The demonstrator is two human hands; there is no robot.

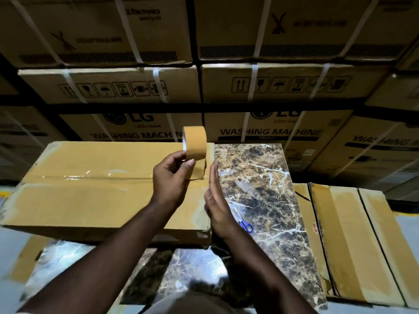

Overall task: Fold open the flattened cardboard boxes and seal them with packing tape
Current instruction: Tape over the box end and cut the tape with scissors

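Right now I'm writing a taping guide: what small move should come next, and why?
Probably pull the tape roll down over the box's right end. The left hand grips the roll, a short strip already runs to the cardboard box by the taped centre seam, and the flat right hand is at that edge, ready to press.

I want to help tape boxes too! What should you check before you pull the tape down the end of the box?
1. Tape roll gripped by the left hand: ok.
2. Right hand flat against the box end: ok.
3. Top seam already taped: ok.
4. Tape strip stuck down at the edge: cannot tell.
5. Scissors close by on the marble table: ok.
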